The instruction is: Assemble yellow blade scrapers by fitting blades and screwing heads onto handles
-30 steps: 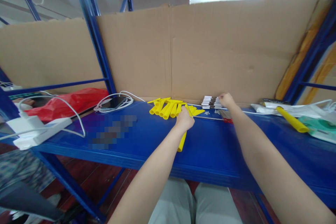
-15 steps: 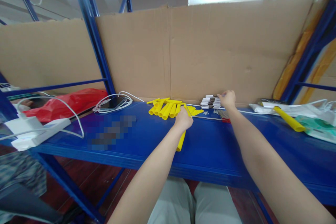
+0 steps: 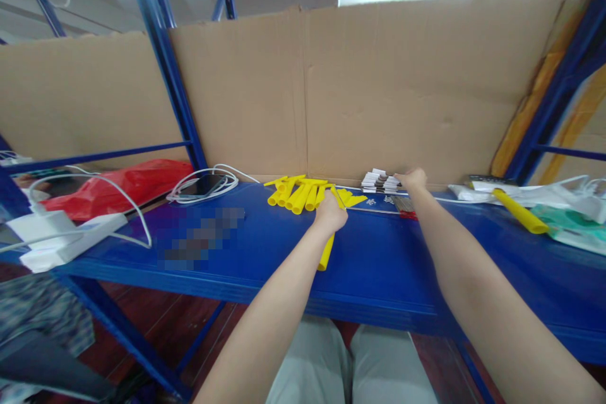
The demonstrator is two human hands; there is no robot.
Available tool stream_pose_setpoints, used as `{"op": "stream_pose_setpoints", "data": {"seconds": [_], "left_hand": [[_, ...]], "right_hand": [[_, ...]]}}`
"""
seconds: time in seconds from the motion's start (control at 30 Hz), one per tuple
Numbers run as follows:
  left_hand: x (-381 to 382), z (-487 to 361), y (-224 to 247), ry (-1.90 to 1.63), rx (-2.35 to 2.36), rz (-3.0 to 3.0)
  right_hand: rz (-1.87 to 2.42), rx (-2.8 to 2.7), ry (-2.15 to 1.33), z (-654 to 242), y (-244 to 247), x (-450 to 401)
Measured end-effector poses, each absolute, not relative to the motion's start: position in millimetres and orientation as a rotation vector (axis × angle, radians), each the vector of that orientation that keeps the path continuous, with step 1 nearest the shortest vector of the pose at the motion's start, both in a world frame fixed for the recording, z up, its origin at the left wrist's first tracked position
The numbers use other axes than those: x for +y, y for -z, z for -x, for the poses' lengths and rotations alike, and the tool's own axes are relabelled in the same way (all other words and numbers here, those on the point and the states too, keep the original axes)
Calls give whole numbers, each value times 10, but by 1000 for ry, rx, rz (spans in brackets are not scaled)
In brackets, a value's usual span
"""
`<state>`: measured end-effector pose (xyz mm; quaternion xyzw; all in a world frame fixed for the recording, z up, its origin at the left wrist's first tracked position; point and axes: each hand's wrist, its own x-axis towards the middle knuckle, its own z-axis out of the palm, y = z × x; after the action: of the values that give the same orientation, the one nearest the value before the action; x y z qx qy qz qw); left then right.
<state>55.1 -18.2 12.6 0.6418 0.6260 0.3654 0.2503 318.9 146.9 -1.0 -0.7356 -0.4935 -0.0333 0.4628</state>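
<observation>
My left hand (image 3: 330, 213) is closed around a yellow tapered tube (image 3: 326, 254), whose wide end points down toward the table's front edge. Just beyond and to the left lies a row of several similar yellow tubes (image 3: 298, 199). Farther right, my right hand (image 3: 413, 178) has its fingers pinched at the right end of a stack of small white pieces with dark bands (image 3: 379, 182). Whatever sits between those fingertips is too small to make out. Under the right wrist lies a bundle of thin grey strips with red ends (image 3: 405, 207).
A blue table (image 3: 265, 237) backs onto a cardboard panel (image 3: 379, 88). At left are a red bag (image 3: 127, 186), a white power strip (image 3: 76, 243) and a coiled white cable (image 3: 227, 184). Another yellow tube (image 3: 521, 211) lies at right beside a green-and-white packet (image 3: 568, 233).
My right hand has turned slightly and shifted a little right at the stack, and the top white pieces sit differently. My left hand keeps its hold on the yellow tube.
</observation>
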Motion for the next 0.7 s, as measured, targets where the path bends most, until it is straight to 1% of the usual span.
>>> {"op": "stream_pose_setpoints", "data": {"seconds": [0.1, 0.27, 0.53, 0.7], "left_hand": [[-179, -551, -119, -1005, 1691, -1738], [-170, -560, -102, -994, 1676, -1735], [-164, -553, -106, -959, 1708, -1770], [-160, -552, -99, -999, 1699, -1746]], "right_hand": [[1889, -1135, 2, -3187, 10, 1496], [1839, -1242, -9, -3185, 15, 1470], [1708, -1393, 16, -3158, -26, 1326], [1594, -1397, -14, -3156, -49, 1302]]}}
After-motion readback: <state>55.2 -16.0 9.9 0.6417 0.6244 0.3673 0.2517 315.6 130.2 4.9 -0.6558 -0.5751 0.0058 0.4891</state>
